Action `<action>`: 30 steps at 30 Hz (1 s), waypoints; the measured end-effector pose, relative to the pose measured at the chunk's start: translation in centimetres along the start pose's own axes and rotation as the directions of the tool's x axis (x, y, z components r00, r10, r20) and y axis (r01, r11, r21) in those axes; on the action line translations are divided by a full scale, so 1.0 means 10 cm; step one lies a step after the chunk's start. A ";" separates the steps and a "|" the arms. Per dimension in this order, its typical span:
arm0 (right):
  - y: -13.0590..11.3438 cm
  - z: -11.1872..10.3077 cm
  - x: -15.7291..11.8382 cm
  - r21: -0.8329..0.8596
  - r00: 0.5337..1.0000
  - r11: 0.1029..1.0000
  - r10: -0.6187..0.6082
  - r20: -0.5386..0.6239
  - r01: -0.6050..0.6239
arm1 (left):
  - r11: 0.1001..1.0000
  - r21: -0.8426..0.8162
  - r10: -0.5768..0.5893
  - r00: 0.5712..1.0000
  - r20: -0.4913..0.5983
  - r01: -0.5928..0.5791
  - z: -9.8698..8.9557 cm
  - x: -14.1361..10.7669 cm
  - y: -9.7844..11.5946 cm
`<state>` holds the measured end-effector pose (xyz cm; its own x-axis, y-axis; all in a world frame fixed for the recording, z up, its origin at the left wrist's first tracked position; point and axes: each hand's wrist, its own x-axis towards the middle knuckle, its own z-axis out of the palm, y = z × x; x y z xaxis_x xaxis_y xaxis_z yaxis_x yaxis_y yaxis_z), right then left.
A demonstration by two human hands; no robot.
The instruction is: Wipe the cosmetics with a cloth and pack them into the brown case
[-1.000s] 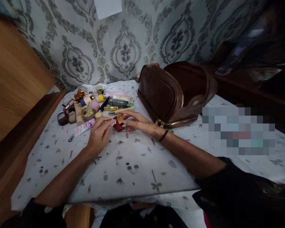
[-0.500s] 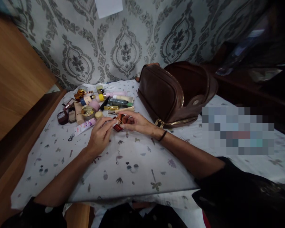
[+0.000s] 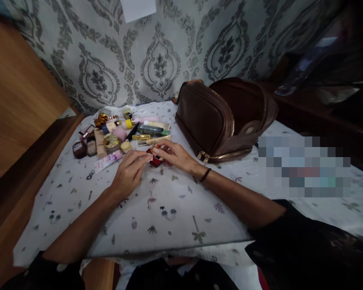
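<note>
Between the two hands, at the near edge of a cluster of cosmetics, a small red item (image 3: 155, 160) is held. It is gripped from its right side by the curved fingers (image 3: 157, 152) of the right hand (image 3: 179, 157). The fingers of the left hand (image 3: 127, 173) are drawn close together, their tips brought to its left side; whether anything is pinched there cannot be told. A dark band (image 3: 205, 175) is worn on the right wrist.

Just beyond the hands, a beige stick (image 3: 157, 140), a gold tube (image 3: 142, 137) and a green tube (image 3: 153, 129) are laid flat. Near the left hand, a pale-lidded jar (image 3: 126, 146) and a purple-and-white tube (image 3: 109, 161) are seen, with a gold-rimmed jar (image 3: 111, 141) behind them.

To the right of the cluster, an open brown bag (image 3: 204, 121) is rested on the cloth-covered desk (image 3: 181, 217). Behind, a patterned curtain or wall covering (image 3: 160, 66) is seen, a white sheet (image 3: 138, 9) at its top.
</note>
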<state>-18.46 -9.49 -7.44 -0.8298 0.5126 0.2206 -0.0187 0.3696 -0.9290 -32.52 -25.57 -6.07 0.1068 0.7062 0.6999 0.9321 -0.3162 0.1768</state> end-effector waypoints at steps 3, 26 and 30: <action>0.03 -0.01 0.01 0.042 0.998 0.998 0.053 -0.023 -0.052 | 0.999 -0.022 -0.025 0.999 0.023 0.025 -0.01 -0.01 -0.02; 0.01 -0.01 0.01 0.033 0.985 0.988 -0.152 0.081 0.150 | 0.998 0.050 -0.039 0.999 -0.032 0.041 0.02 -0.01 0.02; -0.05 0.01 -0.02 -0.006 0.993 0.994 -0.113 0.029 0.113 | 0.997 0.078 0.021 1.000 -0.018 -0.019 0.01 0.01 0.04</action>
<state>-18.33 -9.84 -7.08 -0.8384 0.4444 0.3156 -0.1091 0.4304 -0.8960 -32.09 -25.58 -5.95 0.1199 0.6878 0.7160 0.9541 -0.2792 0.1085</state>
